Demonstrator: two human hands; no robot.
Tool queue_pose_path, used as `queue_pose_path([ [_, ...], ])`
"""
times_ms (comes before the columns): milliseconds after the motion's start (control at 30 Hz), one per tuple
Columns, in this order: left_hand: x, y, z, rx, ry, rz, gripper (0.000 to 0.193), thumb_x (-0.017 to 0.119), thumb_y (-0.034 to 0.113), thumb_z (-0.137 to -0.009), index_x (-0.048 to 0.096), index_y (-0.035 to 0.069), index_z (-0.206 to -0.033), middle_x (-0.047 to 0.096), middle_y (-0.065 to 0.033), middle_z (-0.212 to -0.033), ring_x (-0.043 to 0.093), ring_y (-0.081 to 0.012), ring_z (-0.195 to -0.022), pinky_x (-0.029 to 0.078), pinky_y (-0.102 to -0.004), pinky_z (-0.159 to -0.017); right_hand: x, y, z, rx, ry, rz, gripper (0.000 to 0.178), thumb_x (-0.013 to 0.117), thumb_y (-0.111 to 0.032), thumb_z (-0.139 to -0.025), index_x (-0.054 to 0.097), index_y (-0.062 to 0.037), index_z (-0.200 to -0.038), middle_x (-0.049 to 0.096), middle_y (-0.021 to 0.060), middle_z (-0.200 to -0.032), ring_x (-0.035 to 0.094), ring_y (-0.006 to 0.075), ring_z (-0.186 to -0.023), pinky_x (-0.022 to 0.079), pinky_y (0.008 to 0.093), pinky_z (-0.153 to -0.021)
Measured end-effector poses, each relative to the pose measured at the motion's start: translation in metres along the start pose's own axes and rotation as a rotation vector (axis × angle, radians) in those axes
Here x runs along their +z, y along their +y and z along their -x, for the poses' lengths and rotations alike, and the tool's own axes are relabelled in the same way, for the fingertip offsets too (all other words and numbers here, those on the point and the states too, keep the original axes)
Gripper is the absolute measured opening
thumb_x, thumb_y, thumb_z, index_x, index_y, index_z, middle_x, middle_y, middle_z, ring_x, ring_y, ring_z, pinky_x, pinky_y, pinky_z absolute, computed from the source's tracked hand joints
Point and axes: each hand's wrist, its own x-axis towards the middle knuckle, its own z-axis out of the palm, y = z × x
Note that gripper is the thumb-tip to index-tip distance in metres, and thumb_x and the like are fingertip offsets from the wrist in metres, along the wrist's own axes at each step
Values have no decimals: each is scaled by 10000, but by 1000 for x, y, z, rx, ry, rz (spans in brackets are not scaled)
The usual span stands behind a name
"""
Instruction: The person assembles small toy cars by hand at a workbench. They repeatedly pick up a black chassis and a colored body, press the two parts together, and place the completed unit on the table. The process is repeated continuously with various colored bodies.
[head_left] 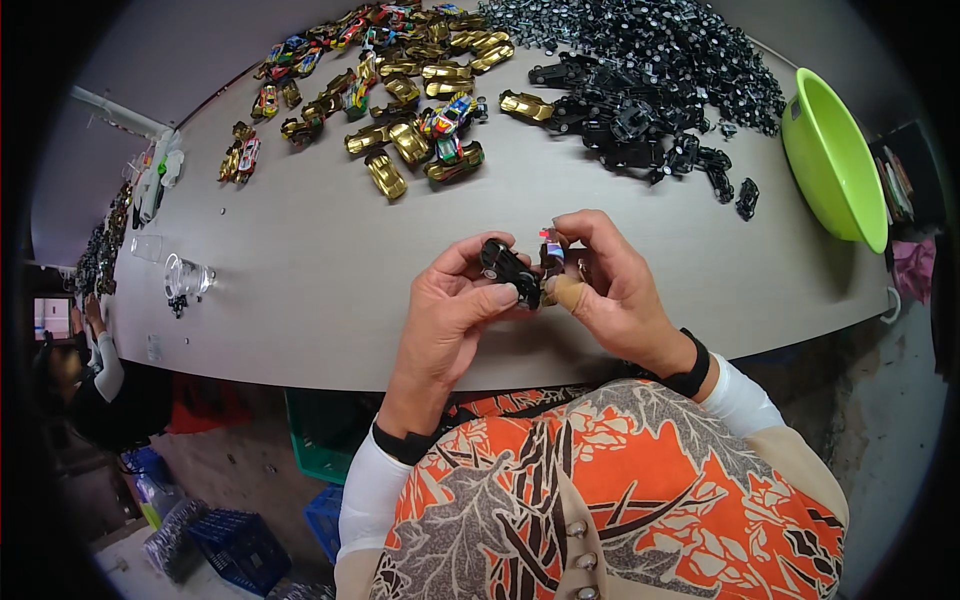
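My left hand [445,315] is closed on a black toy car chassis [508,270], its thumb along the near side. Close beside it, my right hand [625,305] pinches a small toy car body [552,254] with bright coloured patches; fingers hide much of it. The two parts meet or nearly meet between my hands, and I cannot tell whether they are joined. A tan wrapping covers the right thumb's tip. Beyond my hands lie gold and multicoloured toy car bodies [386,175] at the far left and a heap of black chassis [630,120] at the far right.
A large pile of small dark and silvery parts [690,50] fills the table's back right. A lime-green basin [830,165] leans at the right edge. On the left stands a clear cup [186,277]. Another person's arm [108,365] reaches the table at far left.
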Motion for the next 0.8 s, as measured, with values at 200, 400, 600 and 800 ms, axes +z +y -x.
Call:
queue_pose_path([
  [200,4,0,3,28,2,-68,413,633,-56,-757,528,-23,-1155,609,-113,-1008,622,-194,-890,576,-358,-748,4,1,3,-19,-10,90,380,528,56,-805,410,-13,-1160,520,94,-993,545,104,-801,463,253,-691],
  [400,7,0,6,55,16,-144,391,630,-59,-767,551,-36,-1150,615,-125,-1024,618,-179,-885,570,-321,-745,1,-2,-4,-179,-78,326,409,530,83,-766,454,-20,-1155,477,108,-947,541,171,-725,451,257,-633],
  [600,7,-1,5,160,-44,-251,398,621,-77,-762,571,-19,-1153,593,-93,-1008,594,-167,-911,558,-285,-744,2,5,1,-138,-21,159,379,531,86,-763,484,-12,-1126,475,102,-941,533,172,-722,450,257,-639],
  [800,6,-4,4,201,-81,-373,438,630,-74,-756,563,6,-1181,565,-74,-1020,575,-157,-934,542,-257,-766,-3,4,0,-174,-90,217,357,542,74,-775,495,-15,-1117,470,80,-910,517,147,-737,442,255,-648],
])
